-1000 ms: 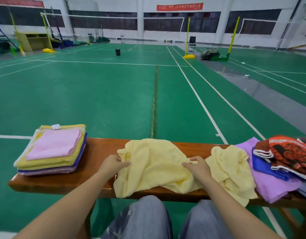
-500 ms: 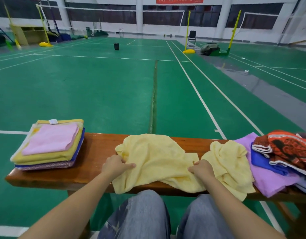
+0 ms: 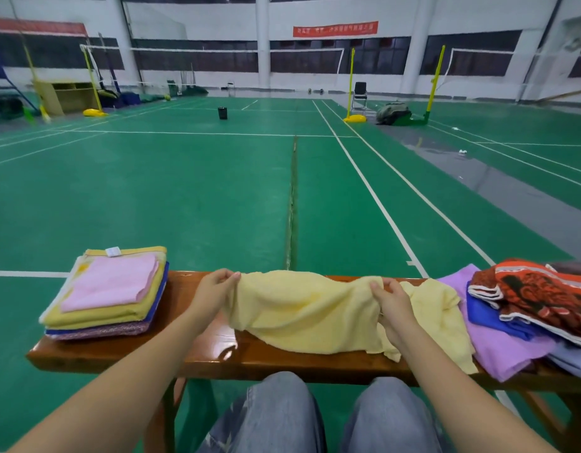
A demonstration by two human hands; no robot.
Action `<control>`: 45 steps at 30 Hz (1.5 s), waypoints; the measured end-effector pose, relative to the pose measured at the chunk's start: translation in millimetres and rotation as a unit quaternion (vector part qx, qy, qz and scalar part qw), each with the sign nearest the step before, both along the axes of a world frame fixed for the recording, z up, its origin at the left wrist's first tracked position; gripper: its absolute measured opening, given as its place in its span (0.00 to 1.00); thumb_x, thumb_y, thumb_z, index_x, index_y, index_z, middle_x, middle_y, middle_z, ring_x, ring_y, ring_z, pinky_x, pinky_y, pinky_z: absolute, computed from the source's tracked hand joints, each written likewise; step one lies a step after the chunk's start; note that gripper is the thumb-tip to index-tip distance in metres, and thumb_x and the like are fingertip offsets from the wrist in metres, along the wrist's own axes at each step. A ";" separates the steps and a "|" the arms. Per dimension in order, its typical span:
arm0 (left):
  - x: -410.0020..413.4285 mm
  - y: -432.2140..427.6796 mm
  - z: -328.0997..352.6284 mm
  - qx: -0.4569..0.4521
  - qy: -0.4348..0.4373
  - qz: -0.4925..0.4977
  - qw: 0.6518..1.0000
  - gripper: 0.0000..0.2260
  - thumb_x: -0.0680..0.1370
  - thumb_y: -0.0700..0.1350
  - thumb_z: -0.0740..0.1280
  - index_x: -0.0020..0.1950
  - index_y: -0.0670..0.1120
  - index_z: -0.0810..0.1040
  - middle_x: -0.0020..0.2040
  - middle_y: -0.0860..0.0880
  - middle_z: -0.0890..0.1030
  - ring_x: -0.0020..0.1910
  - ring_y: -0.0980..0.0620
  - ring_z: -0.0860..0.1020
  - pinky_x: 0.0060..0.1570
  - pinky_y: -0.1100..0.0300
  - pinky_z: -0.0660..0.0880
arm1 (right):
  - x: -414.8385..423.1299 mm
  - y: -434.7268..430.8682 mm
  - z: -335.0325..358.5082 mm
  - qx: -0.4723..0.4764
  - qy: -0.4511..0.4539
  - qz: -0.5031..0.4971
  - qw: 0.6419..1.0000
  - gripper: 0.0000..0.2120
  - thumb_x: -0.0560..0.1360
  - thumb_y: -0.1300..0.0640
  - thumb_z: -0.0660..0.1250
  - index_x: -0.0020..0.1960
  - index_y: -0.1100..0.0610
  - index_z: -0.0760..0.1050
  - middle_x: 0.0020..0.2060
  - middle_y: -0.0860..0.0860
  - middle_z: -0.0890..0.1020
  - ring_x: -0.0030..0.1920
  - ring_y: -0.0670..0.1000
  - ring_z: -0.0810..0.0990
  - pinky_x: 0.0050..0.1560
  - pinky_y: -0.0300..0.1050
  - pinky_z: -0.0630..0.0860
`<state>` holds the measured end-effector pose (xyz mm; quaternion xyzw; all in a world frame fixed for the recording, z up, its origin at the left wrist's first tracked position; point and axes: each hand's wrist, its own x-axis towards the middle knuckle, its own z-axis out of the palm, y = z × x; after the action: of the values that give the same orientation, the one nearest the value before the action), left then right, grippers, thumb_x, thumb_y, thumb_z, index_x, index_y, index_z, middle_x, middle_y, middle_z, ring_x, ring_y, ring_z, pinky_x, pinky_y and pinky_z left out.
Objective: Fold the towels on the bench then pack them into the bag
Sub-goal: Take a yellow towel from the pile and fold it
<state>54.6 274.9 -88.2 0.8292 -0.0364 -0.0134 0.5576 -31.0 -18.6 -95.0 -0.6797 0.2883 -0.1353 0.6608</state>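
Observation:
A pale yellow towel [image 3: 302, 308] lies across the middle of the wooden bench [image 3: 210, 351]. My left hand [image 3: 214, 289] pinches its far left corner, and my right hand [image 3: 392, 300] pinches its far edge on the right; that edge is lifted off the bench. A second crumpled yellow towel [image 3: 439, 305] lies just right of my right hand. A stack of folded towels [image 3: 109, 295], pink on top, sits at the bench's left end. Unfolded purple [image 3: 505, 348], blue [image 3: 492, 318] and orange-patterned cloth [image 3: 537, 295] is piled at the right end. No bag is in view.
My knees in grey jeans [image 3: 318, 416] are right below the bench's near edge. Beyond the bench stretches a green court floor [image 3: 184, 191] with white lines, yellow net posts [image 3: 351, 86], a chair [image 3: 360, 93] and a small black bin [image 3: 222, 112] far off.
Both hands moved from the towel's near edge to its far edge and lifted it, pulling the towel taut between them. The camera tilted up.

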 end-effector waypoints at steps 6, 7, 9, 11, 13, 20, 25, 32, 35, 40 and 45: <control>17.0 11.9 51.9 0.012 -0.098 0.065 0.993 0.12 0.79 0.42 0.64 0.36 0.41 0.75 0.30 0.49 0.72 0.33 0.51 0.68 0.34 0.57 0.64 | 3.2 -1.7 54.1 0.172 -0.165 -0.029 0.971 0.04 0.80 0.59 0.60 0.48 0.55 0.73 0.43 0.53 0.79 0.40 0.51 0.78 0.39 0.45 0.75; 20.4 15.4 59.2 0.024 -0.105 0.079 0.991 0.14 0.79 0.42 0.64 0.34 0.41 0.73 0.29 0.48 0.70 0.33 0.49 0.68 0.34 0.56 0.64 | 4.1 -1.7 62.0 0.182 -0.182 -0.032 0.966 0.04 0.80 0.59 0.61 0.48 0.55 0.73 0.44 0.53 0.79 0.40 0.50 0.78 0.39 0.44 0.75; 27.8 22.3 71.6 0.019 -0.105 0.100 0.989 0.16 0.80 0.43 0.63 0.31 0.43 0.70 0.29 0.47 0.69 0.36 0.48 0.69 0.40 0.53 0.69 | 7.5 -2.4 74.0 0.191 -0.209 -0.033 0.959 0.04 0.80 0.59 0.61 0.48 0.55 0.74 0.45 0.53 0.80 0.42 0.49 0.79 0.40 0.43 0.76; 31.5 26.4 84.4 -0.021 -0.100 0.121 0.987 0.17 0.80 0.43 0.61 0.32 0.43 0.68 0.31 0.47 0.69 0.39 0.48 0.70 0.44 0.48 0.73 | 9.6 -1.7 83.4 0.207 -0.226 -0.034 0.951 0.04 0.80 0.59 0.60 0.51 0.56 0.74 0.45 0.52 0.80 0.42 0.48 0.79 0.37 0.40 0.78; 31.5 26.5 98.5 -0.093 -0.085 0.127 0.984 0.14 0.81 0.43 0.59 0.35 0.43 0.70 0.35 0.45 0.70 0.38 0.48 0.70 0.42 0.51 0.74 | 10.9 -0.1 90.8 0.223 -0.231 -0.035 0.946 0.08 0.80 0.60 0.60 0.58 0.59 0.74 0.47 0.53 0.81 0.43 0.48 0.80 0.40 0.40 0.79; 22.2 20.6 144.4 -0.227 -0.047 0.032 0.972 0.18 0.79 0.40 0.64 0.68 0.47 0.70 0.51 0.46 0.78 0.42 0.52 0.76 0.42 0.59 0.75 | 16.7 2.0 118.1 0.295 -0.251 -0.009 0.922 0.12 0.79 0.59 0.61 0.61 0.62 0.73 0.50 0.58 0.80 0.47 0.52 0.80 0.44 0.45 0.79; 17.8 13.5 169.5 -0.228 -0.061 0.008 0.972 0.26 0.78 0.38 0.65 0.74 0.53 0.63 0.49 0.49 0.77 0.52 0.46 0.75 0.56 0.48 0.73 | 17.3 1.9 147.7 0.304 -0.305 0.022 0.902 0.06 0.81 0.59 0.59 0.51 0.56 0.75 0.47 0.55 0.80 0.46 0.51 0.80 0.47 0.47 0.78; 18.7 22.8 208.3 -0.198 -0.123 0.050 0.971 0.26 0.78 0.39 0.65 0.74 0.51 0.63 0.54 0.45 0.76 0.49 0.48 0.76 0.51 0.49 0.75 | 13.7 -15.5 181.0 0.199 -0.339 -0.003 0.919 0.14 0.79 0.62 0.61 0.64 0.59 0.73 0.51 0.51 0.80 0.50 0.49 0.79 0.51 0.45 0.77; 15.4 27.2 210.8 -0.152 -0.094 0.018 0.984 0.32 0.76 0.39 0.68 0.75 0.55 0.58 0.50 0.48 0.76 0.43 0.53 0.75 0.41 0.54 0.75 | 10.1 -14.6 183.8 0.123 -0.315 0.012 0.941 0.20 0.77 0.66 0.63 0.69 0.59 0.69 0.51 0.49 0.79 0.49 0.48 0.79 0.56 0.49 0.76; 10.3 31.8 206.8 -0.069 -0.041 -0.044 0.996 0.45 0.71 0.35 0.72 0.76 0.60 0.50 0.51 0.46 0.73 0.45 0.50 0.75 0.38 0.54 0.75 | 8.7 -13.1 186.4 0.060 -0.291 0.044 0.954 0.26 0.76 0.66 0.65 0.72 0.55 0.65 0.51 0.47 0.78 0.49 0.49 0.79 0.57 0.52 0.76; 11.3 39.6 214.4 -0.018 -0.082 -0.003 0.996 0.33 0.70 0.35 0.73 0.70 0.52 0.62 0.47 0.41 0.75 0.44 0.44 0.75 0.39 0.53 0.76 | 8.5 -17.3 194.3 0.035 -0.262 0.031 0.964 0.12 0.76 0.60 0.67 0.57 0.64 0.76 0.42 0.52 0.80 0.41 0.49 0.77 0.42 0.44 0.76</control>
<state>65.9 314.5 126.2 0.8175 -0.0844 0.0538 0.5672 -22.6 -35.9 99.3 -0.6053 0.0888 -0.2779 0.7406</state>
